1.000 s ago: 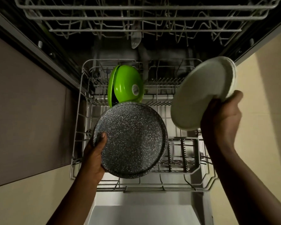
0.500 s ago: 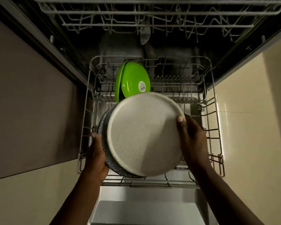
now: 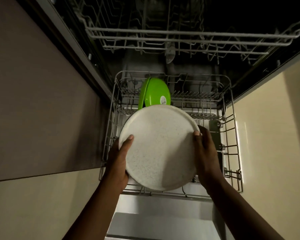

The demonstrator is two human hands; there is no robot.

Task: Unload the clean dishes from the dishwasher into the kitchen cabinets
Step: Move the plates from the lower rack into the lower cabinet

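Dim kitchen cabinetry is seen on both sides of the frame, a brown panel [image 3: 38, 94] at the left and cream fronts [image 3: 270, 135] at the right, with an open dishwasher between them. Its grey wire upper rack [image 3: 180, 37] is pulled across the top of the frame and appears to hold nothing, though the darkness there hides detail. Below it, the grey wire lower rack [image 3: 232, 149] is drawn out over the lowered door [image 3: 163, 220].

At the centre of the frame a round, white speckled plate [image 3: 158, 148] is held above the lower rack. It is gripped at its left edge by the left hand [image 3: 119, 163], with the thumb laid over the rim and the other fingers hidden beneath. At its right edge it is clasped by the right hand [image 3: 205, 153], the thumb pressed on the rim. A thin dark sliver is visible at the plate's upper left edge, which may be a second dish carried underneath; this cannot be told for certain.

Behind the plate, at the back of the lower rack, two bright green plastic dishes [image 3: 154, 96] are stood on edge, one bearing a small sticker.

As for progress, the unloading is judged to be well advanced but unfinished: most of the visible rack slots are bare, the white plate is lifted out but not yet put away in a cabinet, and the green dishes are left to be collected. Whatever lies under the plate is hidden.
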